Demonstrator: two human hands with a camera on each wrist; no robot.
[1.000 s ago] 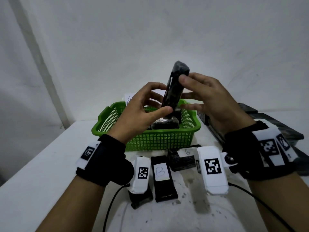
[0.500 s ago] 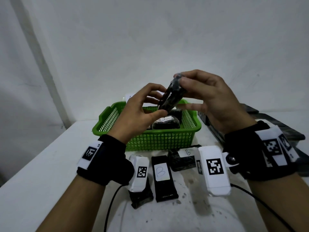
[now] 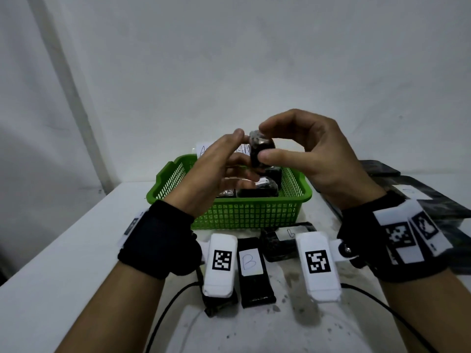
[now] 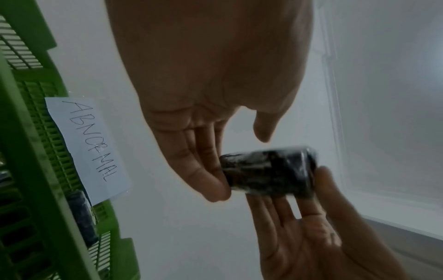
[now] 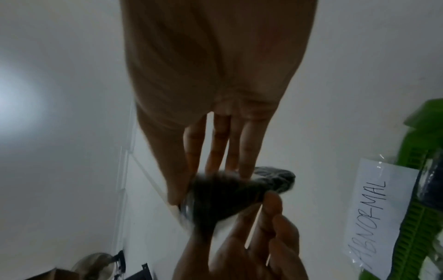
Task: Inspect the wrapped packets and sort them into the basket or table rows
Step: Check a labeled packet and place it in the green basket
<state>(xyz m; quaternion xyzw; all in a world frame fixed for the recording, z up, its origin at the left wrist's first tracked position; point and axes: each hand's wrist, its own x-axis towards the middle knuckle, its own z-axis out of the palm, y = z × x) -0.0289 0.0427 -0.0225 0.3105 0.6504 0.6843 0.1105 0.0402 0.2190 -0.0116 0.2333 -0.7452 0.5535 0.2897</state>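
Observation:
A black film-wrapped packet hangs in the air above the green mesh basket. My right hand pinches it, index finger curled over its top and thumb pressed on its near face. My left hand is at its left side with nearly straight fingers touching one end; the left thumb stands apart from it. Several more wrapped packets lie inside the basket. Two packets lie on the table before it: one labelled B and one with a small label.
A paper label reading ABNORMAL is fixed at the basket's far rim. A pile of black flat packs lies at the right. Cables run toward me across the white table, whose left edge drops off.
The packet stood upright between both hands a second ago; it has been tipped over and turned. My right hand has curled over its top, and my left thumb has come off it.

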